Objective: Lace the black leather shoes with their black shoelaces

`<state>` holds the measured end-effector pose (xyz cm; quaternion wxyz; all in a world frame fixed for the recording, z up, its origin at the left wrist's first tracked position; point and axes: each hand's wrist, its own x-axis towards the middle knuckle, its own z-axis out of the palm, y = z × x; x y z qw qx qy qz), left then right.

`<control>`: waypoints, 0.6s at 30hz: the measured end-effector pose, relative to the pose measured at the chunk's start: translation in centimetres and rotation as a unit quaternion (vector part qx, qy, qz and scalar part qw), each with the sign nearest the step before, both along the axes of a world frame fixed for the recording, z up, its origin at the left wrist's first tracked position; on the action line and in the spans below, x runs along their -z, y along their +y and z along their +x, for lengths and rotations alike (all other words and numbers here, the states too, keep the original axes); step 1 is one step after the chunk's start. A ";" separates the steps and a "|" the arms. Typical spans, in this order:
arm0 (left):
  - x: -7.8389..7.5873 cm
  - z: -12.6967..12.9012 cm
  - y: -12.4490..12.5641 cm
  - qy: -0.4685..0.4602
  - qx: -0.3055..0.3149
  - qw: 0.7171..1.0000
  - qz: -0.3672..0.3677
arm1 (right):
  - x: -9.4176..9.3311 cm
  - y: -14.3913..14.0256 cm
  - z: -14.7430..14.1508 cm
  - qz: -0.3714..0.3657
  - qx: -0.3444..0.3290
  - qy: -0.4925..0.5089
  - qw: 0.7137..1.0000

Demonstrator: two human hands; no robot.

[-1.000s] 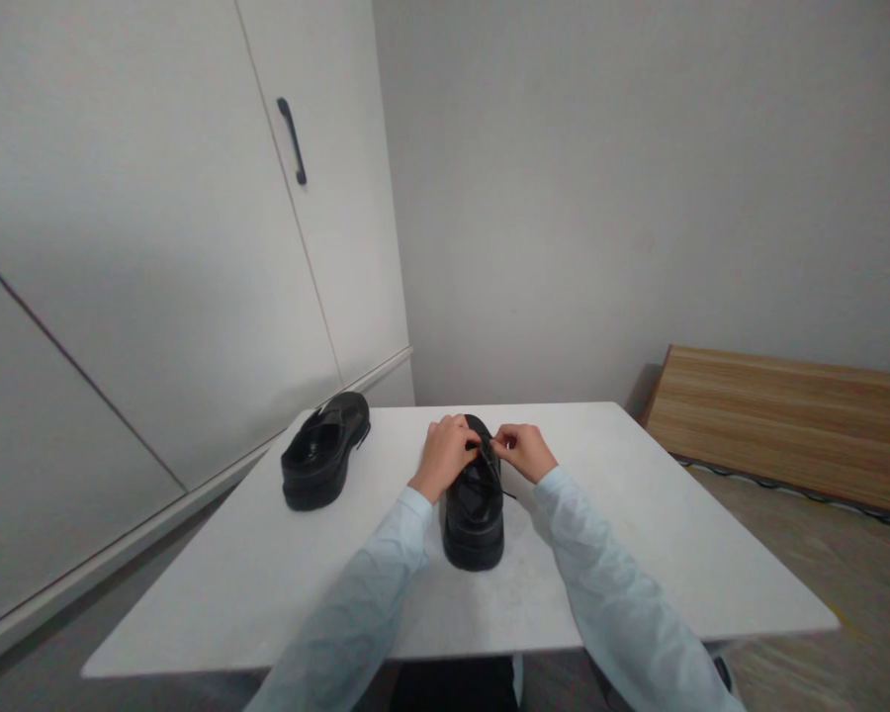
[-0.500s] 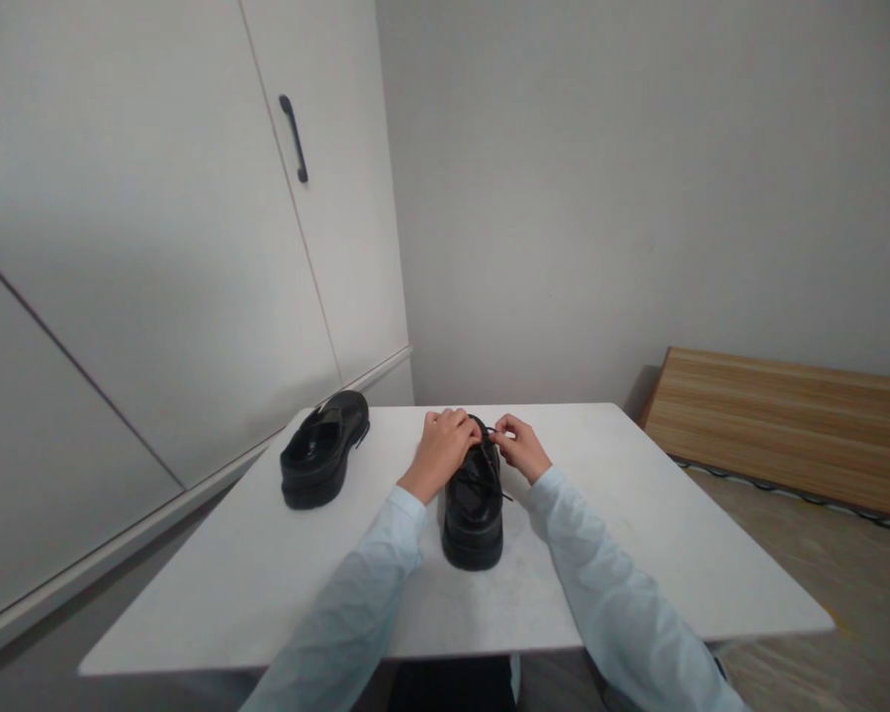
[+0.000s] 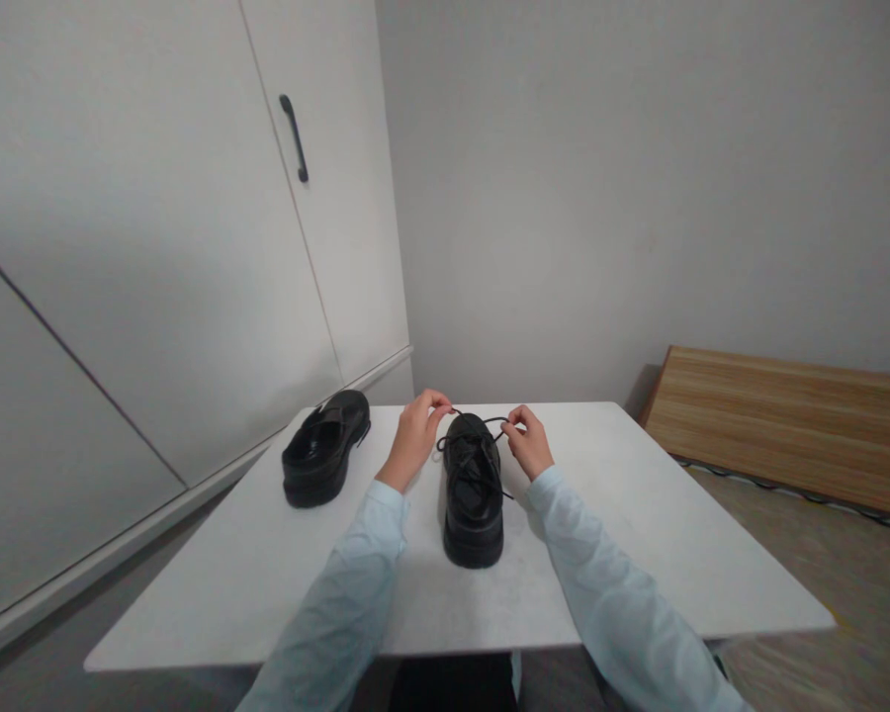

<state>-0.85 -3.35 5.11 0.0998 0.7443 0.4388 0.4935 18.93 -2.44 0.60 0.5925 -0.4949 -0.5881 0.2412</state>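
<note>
On the table (image 3: 638, 554), the shoe (image 3: 473, 489) lies between the hands: left hand (image 3: 413, 435) and right hand (image 3: 528, 442) each pinch a lace (image 3: 482, 423) end.

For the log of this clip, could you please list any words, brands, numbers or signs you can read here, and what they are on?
None: no readable text, brand, number or sign shows.
Near shoe, its laces pinched by the left hand and right hand: plain black.
Far shoe, table, cabinet: unmarked.

Soft even daylight, faint shadows, wide-angle stretch at edges
</note>
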 end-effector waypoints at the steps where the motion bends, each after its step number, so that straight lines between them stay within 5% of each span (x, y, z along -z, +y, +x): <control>1: 0.0 -0.1 0.1 -0.036 0.006 0.999 -0.004 | 0.0 0.0 0.1 0.006 0.014 0.004 1.000; 8: 0.6 0.1 0.5 -0.303 0.139 0.940 -0.078 | 0.1 -0.1 0.6 0.004 0.104 -0.042 0.994; 13: 0.6 0.4 0.6 -0.398 0.190 0.891 -0.109 | 0.3 -0.3 0.7 -0.012 0.138 -0.132 0.981; 18: 0.4 -0.3 0.8 -0.366 0.130 0.919 -0.070 | 0.7 -0.2 0.5 0.000 0.093 -0.185 0.978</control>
